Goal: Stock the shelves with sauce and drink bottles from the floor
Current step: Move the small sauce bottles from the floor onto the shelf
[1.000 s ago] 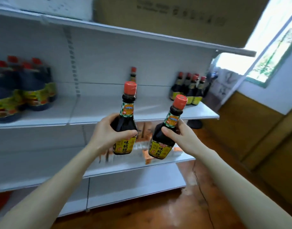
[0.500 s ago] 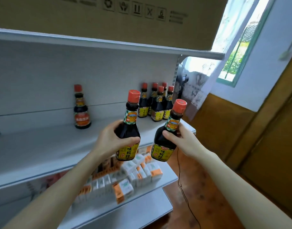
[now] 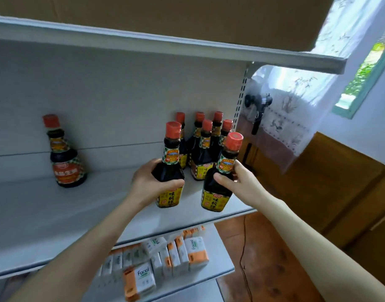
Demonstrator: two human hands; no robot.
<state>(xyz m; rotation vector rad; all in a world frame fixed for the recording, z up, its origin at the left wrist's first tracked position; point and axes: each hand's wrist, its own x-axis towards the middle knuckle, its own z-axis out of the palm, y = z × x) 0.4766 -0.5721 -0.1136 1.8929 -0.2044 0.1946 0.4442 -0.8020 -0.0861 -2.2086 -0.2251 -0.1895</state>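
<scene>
Both bottles moved up and in since half a second ago: they were in front of the shelf edge, now they sit over the middle shelf (image 3: 56, 210), just in front of the stocked cluster.

Head view:
- left hand (image 3: 143, 184) wraps the shoulder of the left sauce bottle (image 3: 170, 171), thumb across the front above the yellow label. Bottle upright, red cap up.
- right hand (image 3: 239, 182) grips the right sauce bottle (image 3: 218, 188) at neck and shoulder, thumb in front. Bottle leans, cap tipped right.
- can't tell if either base touches the shelf surface. Right one is close to the front edge.
- bottle cluster (image 3: 203, 153), same product, stands at the shelf's right rear, just behind the two held bottles.
- lone red-label bottle (image 3: 65, 158) stands well to the left, against the back panel.
- tissue packs (image 3: 195, 253) on the shelf below.
- cardboard box (image 3: 187, 18) on the top shelf.
- curtain (image 3: 296, 94) and window (image 3: 366, 73) to the right, wooden floor (image 3: 263, 258) below.
</scene>
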